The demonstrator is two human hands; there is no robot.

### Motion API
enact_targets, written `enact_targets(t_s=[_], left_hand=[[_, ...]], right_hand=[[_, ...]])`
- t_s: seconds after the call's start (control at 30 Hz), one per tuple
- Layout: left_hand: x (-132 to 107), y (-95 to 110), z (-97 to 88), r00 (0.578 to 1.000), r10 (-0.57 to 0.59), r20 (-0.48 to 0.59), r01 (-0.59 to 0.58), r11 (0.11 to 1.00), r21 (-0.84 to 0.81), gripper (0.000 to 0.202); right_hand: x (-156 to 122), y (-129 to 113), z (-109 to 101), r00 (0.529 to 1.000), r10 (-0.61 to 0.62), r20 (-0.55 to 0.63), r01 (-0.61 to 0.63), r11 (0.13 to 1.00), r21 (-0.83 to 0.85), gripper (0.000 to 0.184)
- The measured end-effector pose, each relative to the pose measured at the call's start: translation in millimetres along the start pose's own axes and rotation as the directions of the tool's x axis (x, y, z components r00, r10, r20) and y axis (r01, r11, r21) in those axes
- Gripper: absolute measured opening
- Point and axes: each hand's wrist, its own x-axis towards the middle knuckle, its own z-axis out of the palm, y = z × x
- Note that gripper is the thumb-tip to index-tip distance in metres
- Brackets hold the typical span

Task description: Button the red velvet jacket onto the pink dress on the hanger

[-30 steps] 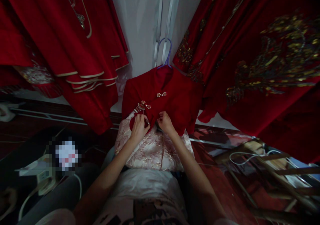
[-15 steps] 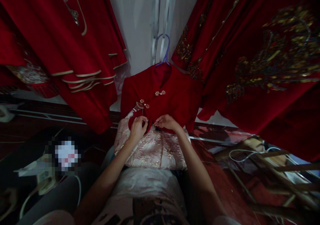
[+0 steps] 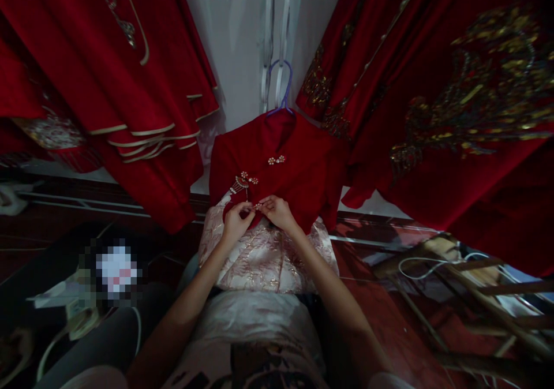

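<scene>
A short red jacket [image 3: 298, 172] with a stand-up collar hangs on a purple hanger [image 3: 285, 86], its lower part spread over my lap. A pearl-like flower clasp [image 3: 276, 160] sits below the collar, and a tasselled one [image 3: 244, 182] lower on the left. My left hand [image 3: 236, 220] pinches the jacket's lower front edge. Against its fingertips, my right hand [image 3: 277, 212] pinches a small beaded clasp [image 3: 258, 206], mostly covered by the fingers. Beneath lies pale brocade cloth [image 3: 264, 262] with shiny thread.
Red garments with cream edging [image 3: 151, 89] hang at left; a sequinned red garment [image 3: 485, 100] hangs at right. A wooden rack-like frame [image 3: 476, 314] with a white cord stands at lower right. A power strip [image 3: 84, 320] and its cable lie at left.
My right hand has moved left with the small clasp and now meets my left fingertips; a gap lay between them before. My left hand has barely shifted.
</scene>
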Motion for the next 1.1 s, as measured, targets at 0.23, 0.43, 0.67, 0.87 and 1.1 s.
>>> enact_targets(t_s=[0.23, 0.43, 0.67, 0.87, 1.1], left_hand=[[-0.7, -0.9, 0.0, 0.999, -0.036, -0.01, 0.036, 0.997, -0.071, 0.02], [-1.3, -0.4, -1.5, 0.998, -0.056, -0.019, 0.054, 0.991, -0.12, 0.019], [-3.5, 0.5, 0.1, 0.997, -0.07, -0.011, 0.068, 0.988, -0.14, 0.02], [-4.1, 2.0, -0.7, 0.999, -0.046, 0.017, 0.048, 0.987, -0.151, 0.02], [-4.7, 0.4, 0.2, 0.999, -0.04, -0.006, 0.039, 0.993, -0.108, 0.019]], right_hand=[[-2.7, -0.4, 0.9, 0.997, -0.075, 0.005, 0.076, 0.995, -0.062, 0.01], [-3.9, -3.0, 3.0, 0.995, -0.093, -0.022, 0.09, 0.991, -0.1, 0.011], [-4.1, -2.7, -3.4, 0.994, -0.107, 0.029, 0.109, 0.99, -0.084, 0.016], [-4.0, -2.7, -2.2, 0.994, -0.111, -0.018, 0.109, 0.988, -0.107, 0.012], [-4.0, -2.4, -0.3, 0.994, -0.108, -0.022, 0.104, 0.987, -0.126, 0.011]])
